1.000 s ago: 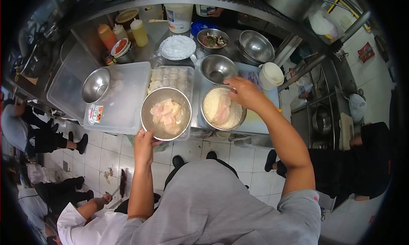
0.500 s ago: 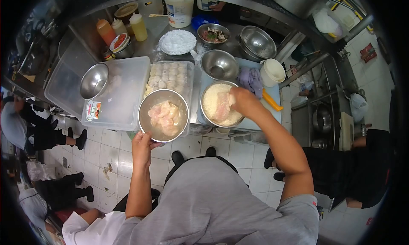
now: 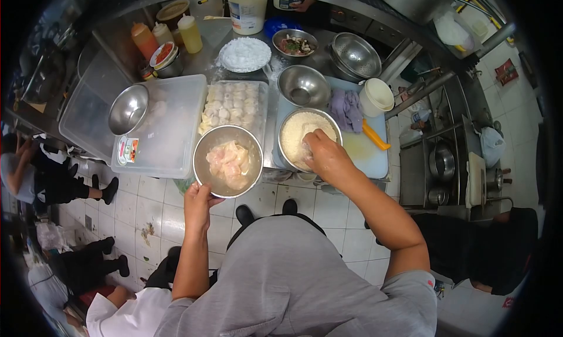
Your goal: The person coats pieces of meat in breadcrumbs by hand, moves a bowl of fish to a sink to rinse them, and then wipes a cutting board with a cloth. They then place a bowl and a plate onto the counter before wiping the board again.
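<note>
Left hand (image 3: 197, 203) grips meat bowl (image 3: 255, 163); right hand (image 3: 328, 154) over crumbs (image 3: 294, 135).

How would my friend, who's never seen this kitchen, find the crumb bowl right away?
Find the pale cutting board on the metal counter. Over its near left part, the right hand dips into a round metal bowl. It has cream-coloured crumbs, while the bowl behind it looks empty and the left hand holds a bowl of pinkish meat.
</note>
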`<action>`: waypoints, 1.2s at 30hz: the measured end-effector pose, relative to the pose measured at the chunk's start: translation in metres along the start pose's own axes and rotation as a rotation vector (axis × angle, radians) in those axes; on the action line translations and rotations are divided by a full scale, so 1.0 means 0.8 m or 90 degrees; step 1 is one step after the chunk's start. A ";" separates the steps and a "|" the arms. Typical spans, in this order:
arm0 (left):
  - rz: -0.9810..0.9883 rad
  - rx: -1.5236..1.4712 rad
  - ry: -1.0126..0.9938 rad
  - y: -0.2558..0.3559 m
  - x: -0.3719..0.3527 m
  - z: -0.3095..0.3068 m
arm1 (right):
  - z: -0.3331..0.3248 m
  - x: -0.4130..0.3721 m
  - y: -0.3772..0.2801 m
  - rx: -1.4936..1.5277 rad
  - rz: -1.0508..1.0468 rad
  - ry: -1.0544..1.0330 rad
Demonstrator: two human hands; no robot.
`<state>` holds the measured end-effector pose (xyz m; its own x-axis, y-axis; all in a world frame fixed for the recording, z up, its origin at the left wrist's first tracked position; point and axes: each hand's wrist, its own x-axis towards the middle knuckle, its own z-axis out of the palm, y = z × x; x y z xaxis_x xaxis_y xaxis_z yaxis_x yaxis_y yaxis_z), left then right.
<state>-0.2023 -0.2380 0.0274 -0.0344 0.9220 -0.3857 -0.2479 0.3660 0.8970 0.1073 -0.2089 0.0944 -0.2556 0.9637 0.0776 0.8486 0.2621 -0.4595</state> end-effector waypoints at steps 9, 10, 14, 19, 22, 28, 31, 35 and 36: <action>-0.007 0.023 -0.032 -0.002 0.004 -0.001 | -0.027 0.045 0.028 0.049 0.051 0.046; -0.012 0.022 -0.033 -0.003 0.003 -0.002 | -0.013 0.045 0.035 0.035 0.025 0.059; -0.011 0.015 -0.014 -0.003 0.003 0.004 | 0.010 0.052 0.051 0.038 -0.018 0.050; 0.001 0.010 0.002 0.003 -0.002 0.003 | -0.041 0.019 0.036 -0.037 0.091 -0.018; -0.005 0.006 0.002 0.000 -0.004 -0.005 | -0.013 -0.012 0.039 -0.141 0.128 -0.056; -0.009 0.014 -0.004 -0.002 -0.001 -0.002 | -0.002 0.017 0.061 -0.129 0.176 -0.122; -0.006 0.020 -0.017 -0.002 0.001 0.004 | -0.034 0.028 0.045 -0.034 0.144 -0.105; -0.011 0.016 -0.026 -0.005 0.002 0.004 | -0.066 0.033 0.010 0.059 0.190 -0.083; -0.011 0.014 -0.023 -0.005 0.001 0.005 | -0.061 0.033 0.014 0.096 0.172 -0.071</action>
<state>-0.1972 -0.2386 0.0242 0.0043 0.9196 -0.3929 -0.2271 0.3836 0.8952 0.1324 -0.1784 0.1344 -0.0864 0.9836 -0.1585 0.8171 -0.0211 -0.5761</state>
